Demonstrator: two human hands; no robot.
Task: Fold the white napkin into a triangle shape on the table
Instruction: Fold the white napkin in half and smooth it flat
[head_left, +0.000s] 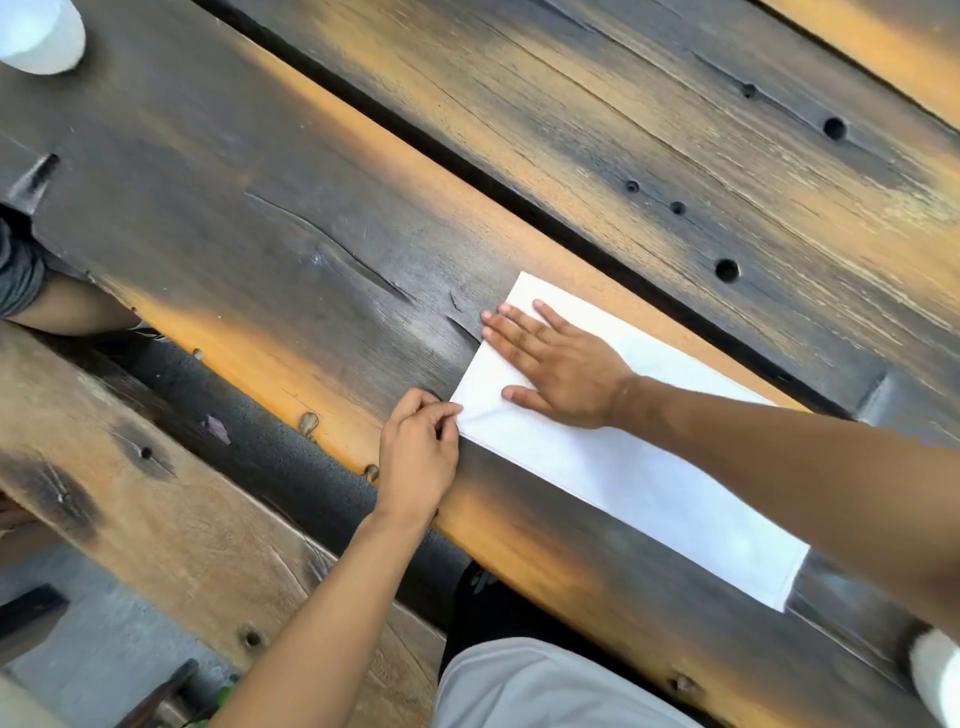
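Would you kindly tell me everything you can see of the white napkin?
The napkin is plain white, cloth-like, folded into a long rectangle lying flat and diagonally on the wooden table, near its front edge. Layered edges show along its near long side. The right hand rests flat on its left end, fingers spread. The left hand pinches the near left corner. A faint diagonal crease runs from that corner.

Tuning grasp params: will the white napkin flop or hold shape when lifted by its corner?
Probably flops: the white napkin lies thin and flat, creasing where the left hand pinches its corner. Likely light and apt to slide; the right hand presses it flat against the table.
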